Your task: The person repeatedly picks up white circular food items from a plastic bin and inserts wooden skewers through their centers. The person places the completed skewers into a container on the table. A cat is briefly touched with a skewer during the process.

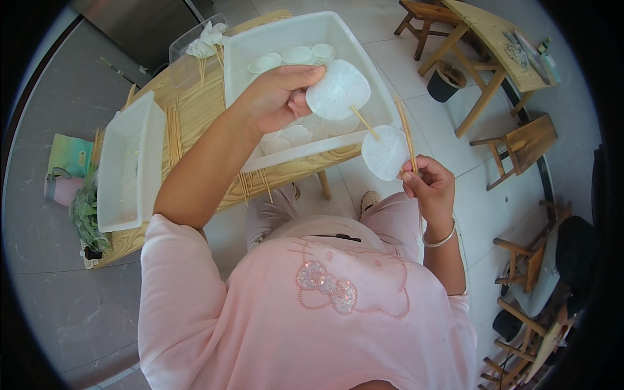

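Note:
My left hand (285,95), above a white plastic tub (385,97), pinches a round, thin white slice (340,90) at its edge. A wooden skewer (364,122) spans from that slice to a second white slice (385,152), its far part hidden. The second slice is held at its edge by my right hand (429,187), which also grips several upright wooden skewers (405,129). More pale round slices (298,55) lie in the tub. Skewered white pieces (207,41) rest at a clear container beyond the tub's left side.
The wooden table (200,105) carries loose skewers (173,129) and a second white tub (148,161). Bagged green leaves (87,214) and a pink jug (66,189) are at the left. Stools (526,146), a black bucket (444,80) and another table (497,39) stand at the right.

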The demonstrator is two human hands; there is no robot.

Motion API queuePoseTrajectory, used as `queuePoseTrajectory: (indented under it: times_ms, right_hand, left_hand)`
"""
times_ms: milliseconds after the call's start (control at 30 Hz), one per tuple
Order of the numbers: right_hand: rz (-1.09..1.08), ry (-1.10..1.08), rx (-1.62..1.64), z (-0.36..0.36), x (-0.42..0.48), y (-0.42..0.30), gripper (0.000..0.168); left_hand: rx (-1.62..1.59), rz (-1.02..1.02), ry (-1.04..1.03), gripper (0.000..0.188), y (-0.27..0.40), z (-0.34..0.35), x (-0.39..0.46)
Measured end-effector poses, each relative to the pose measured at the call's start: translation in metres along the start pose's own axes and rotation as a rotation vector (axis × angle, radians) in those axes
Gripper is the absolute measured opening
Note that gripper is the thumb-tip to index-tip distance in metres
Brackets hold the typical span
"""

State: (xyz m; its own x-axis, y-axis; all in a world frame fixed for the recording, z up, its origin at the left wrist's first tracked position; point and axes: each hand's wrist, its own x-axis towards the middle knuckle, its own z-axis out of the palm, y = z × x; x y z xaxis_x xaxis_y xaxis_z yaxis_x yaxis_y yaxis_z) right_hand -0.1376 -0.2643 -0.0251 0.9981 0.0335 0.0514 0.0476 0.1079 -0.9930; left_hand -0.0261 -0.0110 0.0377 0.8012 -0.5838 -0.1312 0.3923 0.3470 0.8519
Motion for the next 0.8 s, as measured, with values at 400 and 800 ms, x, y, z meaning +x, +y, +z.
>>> queuePoseTrajectory:
  times_ms: [400,800]
  right_hand:
    - [0.033,0.143,0.039,0.020,0.007,-0.005,0.008]
    - [0.051,0.147,0.006,0.033,0.010,-0.002,0.010]
  left_hand:
    - [-0.016,0.122,0.171,0.027,-0.029,0.008,0.011]
    - [0.289,0.124,0.317,0.017,-0.047,0.048,0.005]
